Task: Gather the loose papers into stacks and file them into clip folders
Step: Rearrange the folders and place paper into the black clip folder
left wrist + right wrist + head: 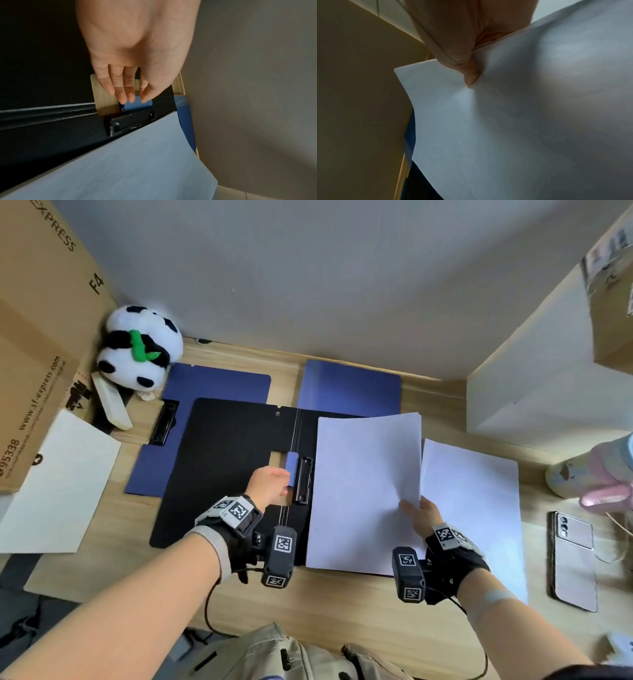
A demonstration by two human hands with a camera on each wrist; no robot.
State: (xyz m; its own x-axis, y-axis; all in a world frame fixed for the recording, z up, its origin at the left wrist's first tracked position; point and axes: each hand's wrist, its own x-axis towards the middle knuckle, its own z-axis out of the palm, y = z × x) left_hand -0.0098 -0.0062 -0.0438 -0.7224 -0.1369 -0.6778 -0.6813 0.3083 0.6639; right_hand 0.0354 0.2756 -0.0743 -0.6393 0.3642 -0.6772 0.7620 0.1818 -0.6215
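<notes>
A black clip folder (226, 460) lies open on the wooden desk, its metal clip (303, 481) along the spine. My left hand (286, 486) has its straight fingertips (127, 99) pressing on the clip's blue lever (137, 104). My right hand (409, 505) pinches a stack of white papers (366, 491) by its near right edge, thumb on top (471, 79). The stack lies slightly bowed over the folder's right half, its left edge beside the clip (130, 121). A second white stack (476, 508) lies to the right.
An open blue folder (349, 388) lies behind the black one. A white sheet (58, 484), a cardboard box (37, 337) and a panda plush (140, 350) stand at the left. A phone (573, 559) and a pink bottle (596, 474) are at the right.
</notes>
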